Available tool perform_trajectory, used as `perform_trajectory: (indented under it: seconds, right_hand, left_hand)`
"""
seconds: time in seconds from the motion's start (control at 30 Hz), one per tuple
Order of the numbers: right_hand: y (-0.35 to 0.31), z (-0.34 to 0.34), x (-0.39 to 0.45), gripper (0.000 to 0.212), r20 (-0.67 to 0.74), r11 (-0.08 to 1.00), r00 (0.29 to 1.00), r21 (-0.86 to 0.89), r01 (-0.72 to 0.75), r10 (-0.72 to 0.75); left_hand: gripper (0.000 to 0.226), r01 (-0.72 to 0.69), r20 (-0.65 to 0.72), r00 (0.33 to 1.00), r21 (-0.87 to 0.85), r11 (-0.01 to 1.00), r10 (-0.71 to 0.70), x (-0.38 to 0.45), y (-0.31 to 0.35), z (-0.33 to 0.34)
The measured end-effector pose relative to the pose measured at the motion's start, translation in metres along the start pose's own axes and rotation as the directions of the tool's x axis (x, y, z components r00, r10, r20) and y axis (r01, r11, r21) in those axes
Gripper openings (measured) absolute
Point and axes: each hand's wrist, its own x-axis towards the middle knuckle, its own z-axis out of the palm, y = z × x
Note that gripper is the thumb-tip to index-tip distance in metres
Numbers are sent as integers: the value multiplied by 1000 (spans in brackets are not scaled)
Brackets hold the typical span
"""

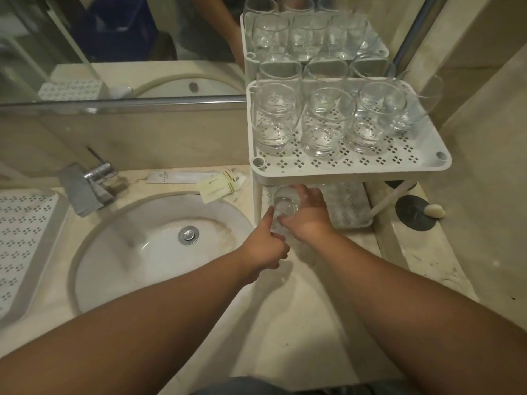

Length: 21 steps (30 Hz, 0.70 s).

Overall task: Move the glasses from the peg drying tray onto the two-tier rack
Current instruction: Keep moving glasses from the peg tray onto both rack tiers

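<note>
At the far left edge, a white perforated tray [20,232] lies on the pale stone table [299,303]; no glasses show on the part in view. This may be the peg drying tray, though no pegs can be made out from here. Next to it, a chrome tap [85,186] leans over a round white sink [159,246]. A few small paper sachets [219,182] lie behind the sink, under a wall mirror [114,47].

In the centre, two bare forearms reach forward. The left hand [266,246] is curled, thumb pointing up, and seems to grip a clear glass that is hard to separate from the pale table. Just beyond it, the right hand [306,215] wraps its fingers round a second glass [286,205], held upright with its mouth up, at the front left of the rack's lower shelf [350,203], under the edge of the top shelf.

To the right, the white two-tier rack [350,166] stands against the mirror. Its top shelf carries two rows of upright glasses [328,124], filling the back and middle, with only a bare strip at the front. The lower shelf looks mostly bare.

Judging from this, most of the job is done: the top shelf is nearly full, and the last glasses are going onto the lower one.
</note>
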Motion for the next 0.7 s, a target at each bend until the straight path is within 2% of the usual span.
perform_trajectory:
  seconds: [0.17, 0.33, 0.7]
  right_hand:
    - [-2, 5, 20, 76, 86, 994, 994, -74, 77, -71]
    - [0, 7, 36, 78, 154, 990, 986, -111, 85, -68]
    - [-1, 18, 49, 77, 172, 982, 982, -155, 104, -77]
  left_hand:
    - [106, 64, 26, 998, 44, 997, -65, 8, 3, -3]
    - [108, 98, 41, 994, 94, 991, -102, 14, 11, -4]
    - [109, 100, 23, 994, 129, 987, -104, 26, 13, -2]
